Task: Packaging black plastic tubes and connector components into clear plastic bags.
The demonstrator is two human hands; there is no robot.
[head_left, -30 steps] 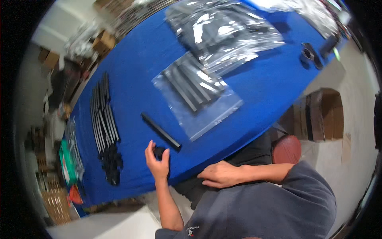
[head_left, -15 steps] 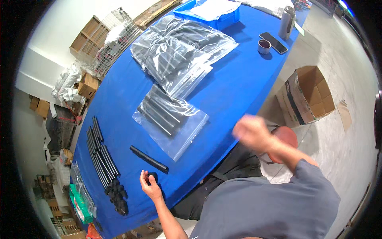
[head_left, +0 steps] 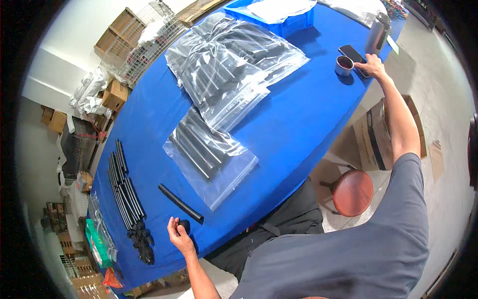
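Observation:
My right hand (head_left: pixel 371 66) is stretched out to the far right of the table, above a dark phone (head_left: pixel 353 53). Its fingers are apart, and one fingertip is at the rim of a small metal cup (head_left: pixel 344 66) of dark liquid. Near the front edge my left hand (head_left: pixel 182 241) has its fingers curled, with a black rounded piece (head_left: pixel 185 225) against the thumb. Just beyond that hand lies a single black tube (head_left: pixel 180 203). To its left are rows of black tubes (head_left: pixel 124 189) and a heap of small black pieces (head_left: pixel 142 241).
Clear bags of black tubes (head_left: pixel 219 74) cover the middle of the blue table (head_left: pixel 294 112), and a smaller bag (head_left: pixel 214 192) lies nearer. A steel flask (head_left: pixel 378 34) and a blue tray (head_left: pixel 298 24) stand at the back. A red stool (head_left: pixel 353 193) and a cardboard box (head_left: pixel 371 134) are at the right.
My right hand has swung forward and right, from beside the near table edge to the cup and phone. My left hand stays by the black piece. The whole view has shifted slightly.

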